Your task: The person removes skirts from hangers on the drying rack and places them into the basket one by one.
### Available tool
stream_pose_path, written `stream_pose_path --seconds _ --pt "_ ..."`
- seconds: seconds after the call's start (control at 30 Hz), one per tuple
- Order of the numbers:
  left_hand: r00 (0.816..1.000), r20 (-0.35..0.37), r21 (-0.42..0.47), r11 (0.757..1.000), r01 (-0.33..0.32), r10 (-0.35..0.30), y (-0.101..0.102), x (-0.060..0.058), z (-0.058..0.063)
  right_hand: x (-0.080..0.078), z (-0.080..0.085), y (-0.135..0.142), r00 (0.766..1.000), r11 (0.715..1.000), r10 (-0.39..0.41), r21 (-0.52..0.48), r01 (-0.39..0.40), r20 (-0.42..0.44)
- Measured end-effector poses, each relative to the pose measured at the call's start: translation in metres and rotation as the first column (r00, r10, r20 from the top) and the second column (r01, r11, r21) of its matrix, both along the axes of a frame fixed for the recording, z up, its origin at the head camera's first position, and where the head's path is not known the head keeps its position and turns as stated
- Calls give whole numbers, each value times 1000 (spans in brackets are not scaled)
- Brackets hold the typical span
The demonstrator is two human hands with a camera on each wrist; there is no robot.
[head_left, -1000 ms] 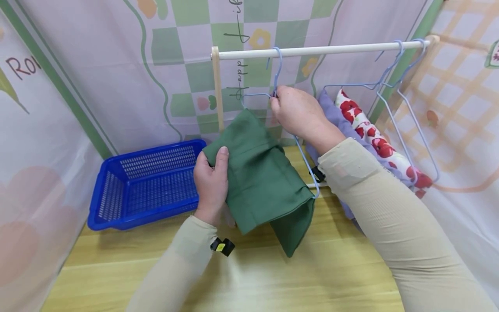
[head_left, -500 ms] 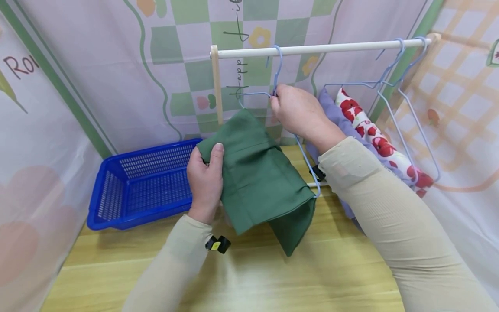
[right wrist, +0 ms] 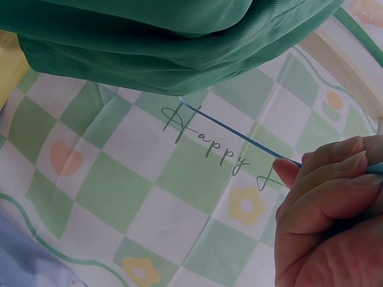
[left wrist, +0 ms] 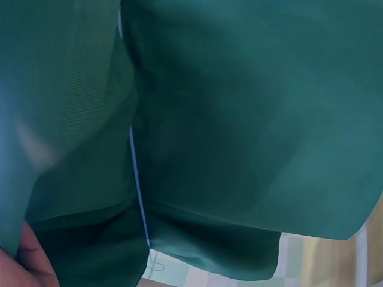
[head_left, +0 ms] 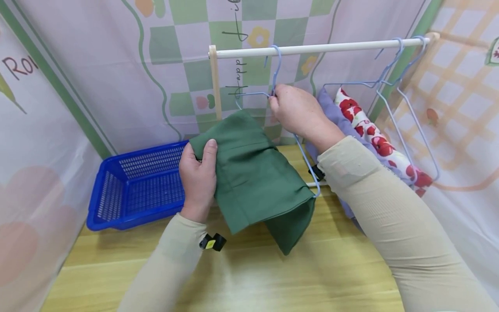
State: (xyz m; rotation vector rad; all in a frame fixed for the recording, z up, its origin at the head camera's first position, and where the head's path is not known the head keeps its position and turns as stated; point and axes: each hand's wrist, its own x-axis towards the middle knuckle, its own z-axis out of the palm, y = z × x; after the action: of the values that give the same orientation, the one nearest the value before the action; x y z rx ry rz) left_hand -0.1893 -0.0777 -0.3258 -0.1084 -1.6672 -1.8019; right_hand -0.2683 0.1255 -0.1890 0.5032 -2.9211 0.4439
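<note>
A green folded garment [head_left: 253,177] with stitched seams hangs over the bottom bar of a blue wire hanger [head_left: 306,162]. The hanger's hook is over the white rail [head_left: 331,49]. My right hand [head_left: 298,110] grips the hanger at its neck, just below the hook; in the right wrist view its fingers [right wrist: 335,197] curl round the blue wire. With its thumb on top, my left hand [head_left: 199,182] pinches the garment's left edge, the other fingers hidden behind the cloth. In the left wrist view the two green layers [left wrist: 251,131] fall on either side of the blue bar [left wrist: 139,185].
A blue plastic basket [head_left: 95,203] stands on the wooden table [head_left: 249,277] to the left. At the rail's right end hang two more blue hangers, bearing a lilac garment [head_left: 329,104] and a white one with red flowers [head_left: 383,147]. Printed curtains [head_left: 97,65] enclose the back and sides.
My left hand has moved left in small steps, drawing the garment's left edge along with it. My right hand has stayed at the hanger's neck.
</note>
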Motion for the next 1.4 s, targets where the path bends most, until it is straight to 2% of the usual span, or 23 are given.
stream_pose_path --seconds 0.4,1.4 --pt "998 -47 59 998 33 -30 -5 3 11 -1 0 0 1000 1000 -3 11 3 -4" --pt "985 -163 94 993 74 -58 -21 9 34 -2 2 -3 999 1000 -10 4 10 31"
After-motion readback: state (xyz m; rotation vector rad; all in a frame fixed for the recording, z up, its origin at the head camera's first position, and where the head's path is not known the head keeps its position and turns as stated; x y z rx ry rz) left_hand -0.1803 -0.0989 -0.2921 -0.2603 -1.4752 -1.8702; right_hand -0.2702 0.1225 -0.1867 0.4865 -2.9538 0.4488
